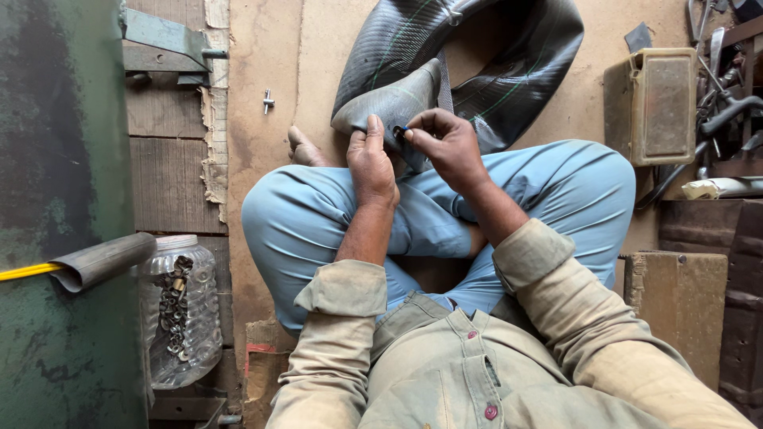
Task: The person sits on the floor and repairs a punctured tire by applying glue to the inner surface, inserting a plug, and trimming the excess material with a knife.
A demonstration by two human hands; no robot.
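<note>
Black rubber inner tube [477, 63]: lies slack on the tan floor [262, 103] at twelve o'clock from the seated person, its near fold drawn up over the crossed legs in light blue trousers [572, 191].

Small dark-and-blue valve part [400, 132]: sits at the fold, between both hands; too small to identify further.

Left hand [372, 163]: grips the folded rubber, thumb extended along its upper face, fingers wrapped beneath and out of sight. Closed on the tube.

Right hand [449, 143]: thumb and forefinger pinched together on the valve part, remaining fingers curled in behind.

Surroundings, taken from the tube fold:
- Small metal valve stem [269, 101] on the floor at nine o'clock, well apart.
- Bare foot [306, 151] just beside the left hand, at about eight o'clock.
- Worn boxy canister [652, 103] at three o'clock, hand tools [719, 95] crowded beyond it.
- Clear plastic jar [181, 310] holding metal fittings at seven o'clock, beside a green metal body [56, 159] with a grey hose [103, 260] and a yellow line [24, 272].
</note>
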